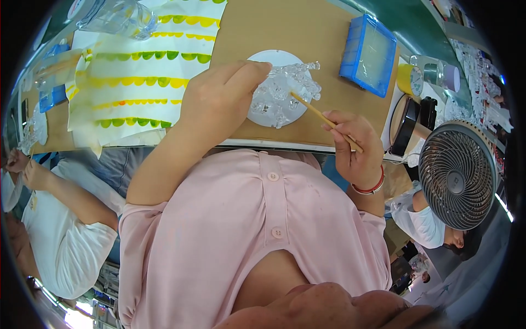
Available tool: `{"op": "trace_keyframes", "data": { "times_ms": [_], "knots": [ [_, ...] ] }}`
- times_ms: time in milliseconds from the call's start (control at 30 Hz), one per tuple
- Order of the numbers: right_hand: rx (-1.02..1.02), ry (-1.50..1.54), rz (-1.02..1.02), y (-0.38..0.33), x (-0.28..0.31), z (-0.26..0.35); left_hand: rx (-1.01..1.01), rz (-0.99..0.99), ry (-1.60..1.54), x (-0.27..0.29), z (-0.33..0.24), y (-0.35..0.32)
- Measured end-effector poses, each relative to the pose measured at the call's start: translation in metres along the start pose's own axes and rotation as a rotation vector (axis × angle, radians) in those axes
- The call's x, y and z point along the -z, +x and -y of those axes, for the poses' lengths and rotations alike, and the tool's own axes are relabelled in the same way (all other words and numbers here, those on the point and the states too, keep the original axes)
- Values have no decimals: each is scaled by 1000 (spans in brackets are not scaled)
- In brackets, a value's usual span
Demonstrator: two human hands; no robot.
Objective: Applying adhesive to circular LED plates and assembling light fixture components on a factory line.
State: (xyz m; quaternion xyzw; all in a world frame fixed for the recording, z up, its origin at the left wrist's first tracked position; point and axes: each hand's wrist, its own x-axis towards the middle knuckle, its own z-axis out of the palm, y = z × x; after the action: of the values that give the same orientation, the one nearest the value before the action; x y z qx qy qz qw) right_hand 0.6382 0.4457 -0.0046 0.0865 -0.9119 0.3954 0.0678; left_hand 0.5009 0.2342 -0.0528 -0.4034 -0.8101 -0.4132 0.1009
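Note:
A cluster of clear, glass-like ornament pieces (279,90) covers much of a round white plate (278,55) on the brown table top. Pinched fingers of my left hand (222,96) grip the edge of a clear ornament piece (298,68) over the plate; the fingertips are partly hidden by the hand itself. My right hand (356,148) is closed round a thin wooden stick (323,117), whose far end reaches the clear pieces at the plate's right side. Whether that tip touches a piece or hovers just above it, I cannot tell.
White paper with yellow and green scalloped strips (137,82) lies left, under a clear jar (118,19). A blue tray (370,55) stands right, beyond it lidded jars (433,74) and a black fan (457,175). Co-workers (68,236) sit on both sides.

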Motion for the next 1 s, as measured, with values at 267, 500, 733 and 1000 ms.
{"op": "trace_keyframes", "data": {
  "times_ms": [267, 500, 733, 1000],
  "knots": [
    [-162, 48, -47, 17, 13, -9, 15, 28, 8, 6, -6, 8],
    [-245, 345, -133, 11, 18, -33, -19, 31, 100, 1, -6, 9],
    [-85, 230, -206, -9, 10, -43, 12, 26, 111, -1, -8, 8],
    [-5, 241, -299, -25, -3, -47, 0, -12, 118, -2, -6, 8]
  ]
}}
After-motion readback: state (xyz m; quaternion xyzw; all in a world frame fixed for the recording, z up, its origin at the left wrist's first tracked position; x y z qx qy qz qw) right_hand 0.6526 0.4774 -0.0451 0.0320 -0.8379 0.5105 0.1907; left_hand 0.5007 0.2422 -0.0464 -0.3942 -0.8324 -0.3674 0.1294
